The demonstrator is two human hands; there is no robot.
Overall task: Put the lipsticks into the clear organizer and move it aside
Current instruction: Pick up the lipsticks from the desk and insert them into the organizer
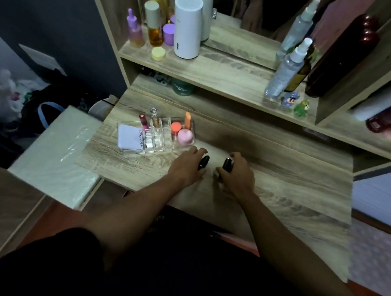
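Just right of the organizer (157, 131), left hand (189, 166) and right hand (235, 173) each grip a dark lipstick; a careless insertion could topple the tubes already standing inside.

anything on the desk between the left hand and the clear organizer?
No. In the head view the left hand, on a black lipstick, sits just right of and nearer than the clear organizer. Only bare desktop lies between them.

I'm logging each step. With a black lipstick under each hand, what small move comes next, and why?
Probably lift the left hand's black lipstick into an open slot of the clear organizer; that hand is nearer it.
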